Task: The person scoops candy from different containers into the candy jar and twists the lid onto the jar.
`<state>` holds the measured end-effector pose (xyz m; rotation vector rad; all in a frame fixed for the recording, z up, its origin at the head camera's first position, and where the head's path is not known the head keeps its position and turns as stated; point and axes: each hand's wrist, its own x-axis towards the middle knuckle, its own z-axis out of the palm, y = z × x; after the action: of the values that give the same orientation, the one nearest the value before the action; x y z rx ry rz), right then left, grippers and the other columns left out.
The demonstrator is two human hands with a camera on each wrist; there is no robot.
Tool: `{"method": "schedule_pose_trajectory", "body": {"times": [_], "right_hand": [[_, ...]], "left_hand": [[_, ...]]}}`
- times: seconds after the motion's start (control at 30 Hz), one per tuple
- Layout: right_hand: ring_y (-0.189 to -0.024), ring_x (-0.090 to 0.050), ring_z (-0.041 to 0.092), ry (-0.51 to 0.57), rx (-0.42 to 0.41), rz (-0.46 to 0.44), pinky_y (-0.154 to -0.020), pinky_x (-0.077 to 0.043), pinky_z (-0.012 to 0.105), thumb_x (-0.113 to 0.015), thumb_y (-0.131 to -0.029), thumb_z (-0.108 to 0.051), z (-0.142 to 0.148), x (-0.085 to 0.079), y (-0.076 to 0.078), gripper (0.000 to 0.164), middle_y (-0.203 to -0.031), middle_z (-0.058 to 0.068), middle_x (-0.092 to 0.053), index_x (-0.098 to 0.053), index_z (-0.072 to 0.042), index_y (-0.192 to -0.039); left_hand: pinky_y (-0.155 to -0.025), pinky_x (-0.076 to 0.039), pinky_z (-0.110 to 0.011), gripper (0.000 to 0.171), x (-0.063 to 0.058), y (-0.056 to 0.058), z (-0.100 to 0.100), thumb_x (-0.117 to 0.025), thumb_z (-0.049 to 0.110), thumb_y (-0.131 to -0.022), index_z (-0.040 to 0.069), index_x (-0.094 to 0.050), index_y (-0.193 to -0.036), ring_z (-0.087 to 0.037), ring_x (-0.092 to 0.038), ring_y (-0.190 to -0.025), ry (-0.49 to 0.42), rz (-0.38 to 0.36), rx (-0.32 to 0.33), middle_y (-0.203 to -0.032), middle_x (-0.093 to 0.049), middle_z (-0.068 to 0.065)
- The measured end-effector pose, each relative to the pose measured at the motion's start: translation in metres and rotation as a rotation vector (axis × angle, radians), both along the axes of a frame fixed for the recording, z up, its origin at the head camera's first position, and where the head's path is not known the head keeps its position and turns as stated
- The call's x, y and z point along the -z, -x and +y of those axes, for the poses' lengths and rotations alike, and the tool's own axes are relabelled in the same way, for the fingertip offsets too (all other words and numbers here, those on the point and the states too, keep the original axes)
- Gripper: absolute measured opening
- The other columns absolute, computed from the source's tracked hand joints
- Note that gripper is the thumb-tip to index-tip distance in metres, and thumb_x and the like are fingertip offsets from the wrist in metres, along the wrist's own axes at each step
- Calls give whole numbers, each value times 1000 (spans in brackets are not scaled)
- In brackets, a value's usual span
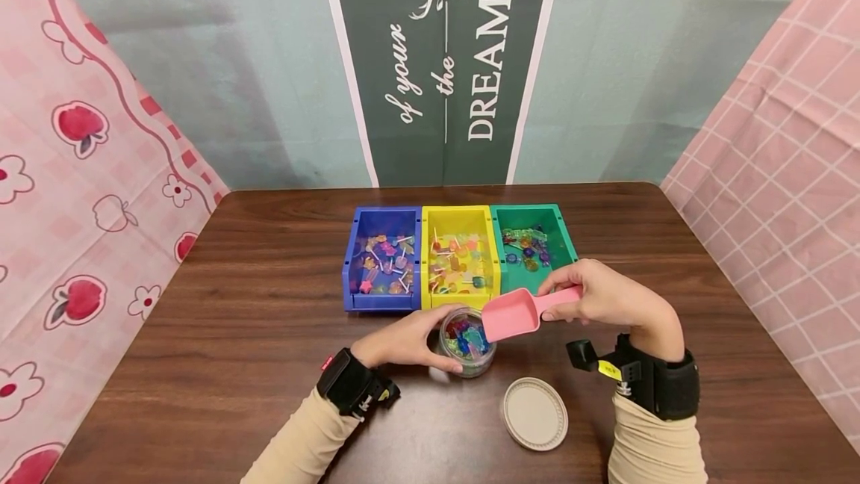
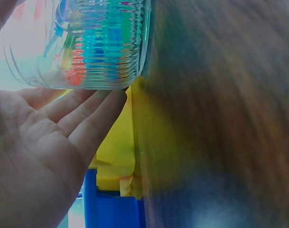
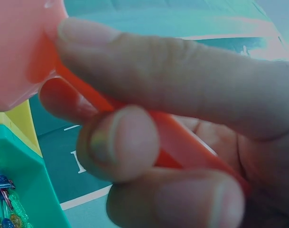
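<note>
My left hand (image 1: 406,338) holds a clear ribbed jar (image 2: 106,52) from its left side, thumb and fingers spread around the wall. Colourful small translucent charms (image 1: 468,340) fill the open jar. In my right hand (image 1: 601,296) is a pink scoop (image 1: 510,314), gripped by its handle between thumb and fingers. Its bowl looks empty and overlaps the jar's right rim in the head view. Up close in the right wrist view, the thumb and fingertips pinch the scoop's handle (image 3: 182,147).
Behind the jar stand a blue bin (image 1: 349,275), a yellow bin (image 1: 496,275) and a green bin (image 1: 567,237), side by side, each with small charms inside. A round cream lid (image 1: 535,414) lies on the brown wooden table (image 1: 269,305), in front and right of the jar.
</note>
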<state>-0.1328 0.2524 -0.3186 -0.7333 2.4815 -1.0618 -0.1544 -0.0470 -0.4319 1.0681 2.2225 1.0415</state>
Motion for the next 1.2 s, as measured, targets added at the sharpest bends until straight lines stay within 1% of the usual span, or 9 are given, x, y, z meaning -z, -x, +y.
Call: {"method": "schedule_pose_trajectory", "body": {"times": [0.17, 0.27, 0.33, 0.43, 0.57, 0.7, 0.8, 1.0, 1.2], "right_hand": [[-44, -45, 6, -3, 39, 4, -42, -46, 23, -75, -78, -24, 4, -3, -2, 28, -65, 2, -59, -70, -2, -95], [-42, -46, 11, 4, 64, 9, -42, -46, 23, -74, -78, -22, 9, -3, -4, 26, -64, 1, -57, -69, -1, -94], [-42, -47, 12, 9, 78, 17, -41, -46, 23, -74, -79, -20, 13, -3, -5, 24, -61, 0, -55, -69, -1, -94], [-43, -47, 9, 10, 100, 45, -40, -46, 24, -73, -80, -18, 17, -3, -6, 19, -59, -1, -54, -69, -3, -91], [-45, -47, 5, 9, 142, 76, -41, -48, 26, -73, -79, -15, 23, -2, -7, 17, -58, -1, -55, -68, -3, -91], [-46, -48, 6, 26, 183, 93, -41, -48, 27, -72, -80, -13, 28, -1, -4, 19, -60, 2, -56, -68, 1, -93], [-47, -49, 8, 24, 226, 106, -42, -48, 27, -72, -81, -15, 30, 1, -2, 21, -62, 3, -58, -68, 2, -93], [-49, -49, 10, -9, 328, 129, -44, -45, 25, -71, -82, -16, 34, 4, 3, 21, -59, 5, -57, -67, 2, -92], [-49, -52, 15, -39, 390, 125, -48, -46, 27, -71, -82, -15, 35, 10, 10, 28, -58, 9, -58, -65, 8, -97]], "left_hand": [[-105, -43, -39, 83, 0, 0, -1, -74, 42, -76, 17, -34, -144, -8, -47, -118, -17, -4, 2, -134, -53, -1], [-106, -42, -39, 83, -1, -1, -1, -74, 42, -75, 18, -34, -144, -8, -47, -119, -26, -11, 1, -134, -53, -1], [-106, -41, -40, 83, -1, -1, -1, -74, 42, -75, 18, -34, -144, -8, -46, -120, -29, -12, 0, -135, -52, 0], [-107, -40, -39, 84, -2, -1, -1, -75, 42, -74, 17, -34, -143, -8, -45, -122, -30, -8, -1, -136, -52, -1], [-107, -40, -39, 84, -2, -1, -1, -75, 43, -74, 16, -34, -144, -9, -45, -122, -24, -1, 0, -136, -52, -1], [-107, -40, -39, 85, -2, -1, -1, -75, 43, -74, 16, -34, -144, -9, -44, -123, -22, -3, -1, -136, -51, -1], [-107, -40, -40, 85, -2, -1, -1, -74, 43, -74, 16, -34, -144, -9, -44, -123, -23, -4, 0, -137, -51, -1], [-107, -41, -39, 85, -1, -1, -1, -75, 43, -74, 16, -34, -144, -9, -46, -121, -26, -4, -1, -136, -52, -1], [-107, -40, -40, 86, -1, -1, 0, -75, 43, -74, 17, -33, -144, -9, -45, -122, -15, -6, -5, -136, -51, -1]]}}
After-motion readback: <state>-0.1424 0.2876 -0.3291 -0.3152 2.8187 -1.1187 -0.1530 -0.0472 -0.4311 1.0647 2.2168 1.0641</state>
